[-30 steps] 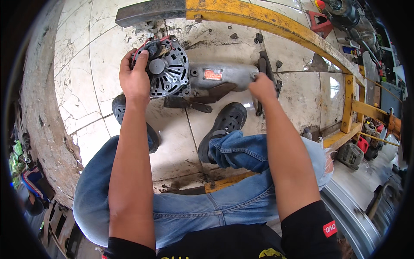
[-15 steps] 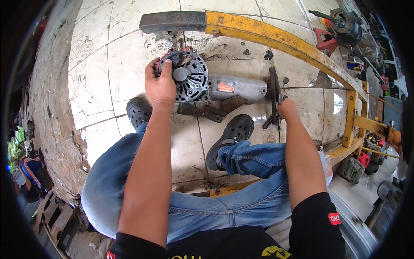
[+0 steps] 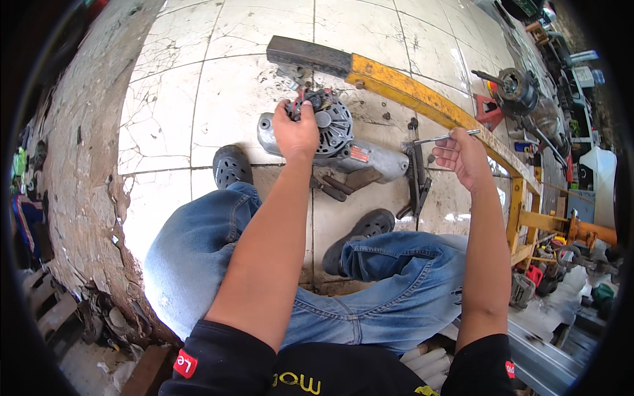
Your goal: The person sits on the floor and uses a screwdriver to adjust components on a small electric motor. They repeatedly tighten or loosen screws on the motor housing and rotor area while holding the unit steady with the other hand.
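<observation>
My left hand (image 3: 296, 132) is wrapped round the edge of a round, slotted metal alternator-like housing (image 3: 333, 124) with red wires, which rests on a long grey cast-metal part (image 3: 384, 160) bearing a small red label. My right hand (image 3: 460, 153), palm turned up, holds a slim silver metal tool (image 3: 432, 140) crosswise by thumb and forefinger, its other fingers curled. Below that tool lie long dark metal pieces (image 3: 416, 185), and flat rusty pieces (image 3: 363, 177) lie under the cast part.
A yellow-and-black steel frame (image 3: 413, 96) arches beyond the parts and runs down the right. A greasy machine part (image 3: 516, 91) sits by a red stand (image 3: 489, 112), with cans and tools along the right. A rough concrete strip (image 3: 86, 218) runs down the left.
My right hand has lifted from among the metal pieces and turned up with the silver tool. The view has shifted, and more of the cast part shows left of the housing.
</observation>
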The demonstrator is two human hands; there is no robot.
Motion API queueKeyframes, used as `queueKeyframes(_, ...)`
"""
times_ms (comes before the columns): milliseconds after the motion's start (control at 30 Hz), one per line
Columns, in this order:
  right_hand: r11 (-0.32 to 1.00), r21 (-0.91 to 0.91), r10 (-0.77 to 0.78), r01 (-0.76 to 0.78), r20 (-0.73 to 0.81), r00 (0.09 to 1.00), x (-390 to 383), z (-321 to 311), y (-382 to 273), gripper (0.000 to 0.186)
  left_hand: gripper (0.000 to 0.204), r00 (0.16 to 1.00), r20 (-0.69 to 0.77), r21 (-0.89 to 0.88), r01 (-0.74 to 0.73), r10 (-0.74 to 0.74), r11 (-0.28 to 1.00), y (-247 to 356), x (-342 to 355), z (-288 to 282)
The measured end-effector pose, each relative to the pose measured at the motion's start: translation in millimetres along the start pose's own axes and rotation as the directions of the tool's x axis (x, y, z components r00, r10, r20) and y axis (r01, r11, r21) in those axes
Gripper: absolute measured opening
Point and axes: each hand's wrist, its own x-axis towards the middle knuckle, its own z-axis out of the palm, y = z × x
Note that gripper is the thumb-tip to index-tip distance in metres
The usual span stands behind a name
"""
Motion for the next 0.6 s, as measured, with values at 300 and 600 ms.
queueKeyframes(300,0.978,0.205,-0.045,0.038,0.028,0.999,3,64,32,0.036,0.061,0.997,0.037,0.082,-0.068,0.065,0.994,-2,3,-2)
queueKeyframes(600,0.965,0.219,-0.165,0.144,0.084,0.983,13,127,29,0.025,0.058,0.996,0.085,0.054,-0.006,0.002,0.999,6,3,-10)
